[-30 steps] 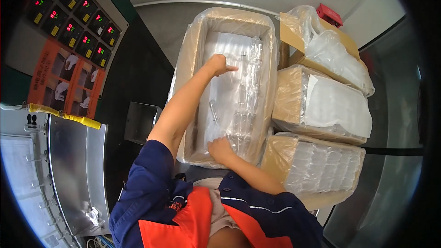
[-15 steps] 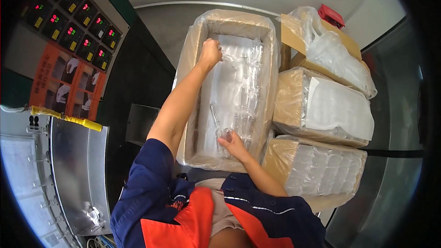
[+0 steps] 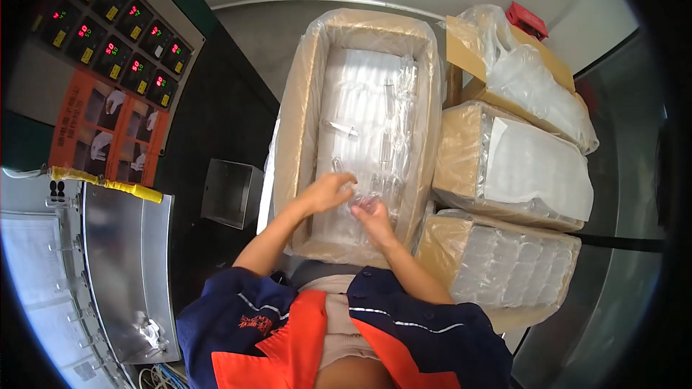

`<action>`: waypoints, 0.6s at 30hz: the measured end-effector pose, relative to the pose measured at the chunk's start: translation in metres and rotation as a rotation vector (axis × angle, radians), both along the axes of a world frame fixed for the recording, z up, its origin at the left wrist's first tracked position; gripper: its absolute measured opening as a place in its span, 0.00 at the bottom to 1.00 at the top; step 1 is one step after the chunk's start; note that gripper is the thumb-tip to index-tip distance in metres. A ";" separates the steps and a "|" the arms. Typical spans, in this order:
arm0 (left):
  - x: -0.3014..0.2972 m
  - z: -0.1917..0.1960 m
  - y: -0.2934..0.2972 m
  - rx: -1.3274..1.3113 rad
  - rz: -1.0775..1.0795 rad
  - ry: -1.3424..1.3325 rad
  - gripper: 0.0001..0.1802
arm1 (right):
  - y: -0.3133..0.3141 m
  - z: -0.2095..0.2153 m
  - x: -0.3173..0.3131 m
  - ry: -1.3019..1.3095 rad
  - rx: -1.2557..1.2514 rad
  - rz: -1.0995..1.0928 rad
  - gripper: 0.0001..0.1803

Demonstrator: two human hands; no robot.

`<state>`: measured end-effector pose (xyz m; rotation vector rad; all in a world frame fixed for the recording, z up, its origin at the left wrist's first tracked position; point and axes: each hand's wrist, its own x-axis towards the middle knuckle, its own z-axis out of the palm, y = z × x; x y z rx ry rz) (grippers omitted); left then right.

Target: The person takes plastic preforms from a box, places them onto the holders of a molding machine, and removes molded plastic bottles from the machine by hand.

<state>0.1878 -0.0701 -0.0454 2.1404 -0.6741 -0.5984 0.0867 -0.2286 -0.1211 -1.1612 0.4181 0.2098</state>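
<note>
A clear piece [image 3: 368, 205] sits between the person's two hands, over the near part of a plastic-lined cardboard box [image 3: 305, 94]. The right hand [image 3: 375, 223] has its fingers curled around it. The left hand [image 3: 328, 193] comes in from about 10 o'clock, fingertips bent together just beside it; glare on the transparent material hides whether those fingertips grasp anything, so I cannot tell.

Taking the hands as the clock's centre, one loose tube [image 3: 336, 164] lies just beyond the left hand at 11 o'clock, and a second tube [image 3: 342, 128] lies crosswise farther off, nearer 12. A row of clear tubes [image 3: 386, 148] runs along the box's right side at 1 o'clock. Beneath these spreads a pale ribbed layer [image 3: 357, 75].

The step in hand looks like two-handed handling of the clear piece above the layer. As I judge it, the next move calls for a light, steady grip, with the fingers kept clear of the loose tubes.

Outside the box, a bag-topped carton [image 3: 530, 79] stands at 2 o'clock, a sheet-covered carton [image 3: 537, 169] near 3, and a carton of clear packed pieces [image 3: 513, 263] toward 4. A metal bin [image 3: 231, 194] is at 9, and a control panel [image 3: 119, 36] at 10.
</note>
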 end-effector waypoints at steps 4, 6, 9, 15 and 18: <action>-0.046 -0.001 0.013 -0.048 -0.054 0.009 0.19 | 0.014 -0.001 -0.020 -0.003 0.101 0.151 0.15; -0.058 -0.008 0.023 0.004 0.065 0.051 0.17 | 0.017 0.000 -0.020 0.004 0.152 0.225 0.16; -0.075 -0.027 0.031 0.202 0.212 -0.124 0.10 | 0.010 -0.004 -0.015 0.101 -0.041 0.364 0.19; -0.071 -0.010 0.009 0.322 0.360 -0.376 0.09 | 0.005 -0.002 -0.019 0.107 -0.215 0.303 0.19; -0.066 -0.006 0.007 0.356 0.339 -0.442 0.04 | 0.009 0.000 -0.021 0.045 -0.216 0.266 0.18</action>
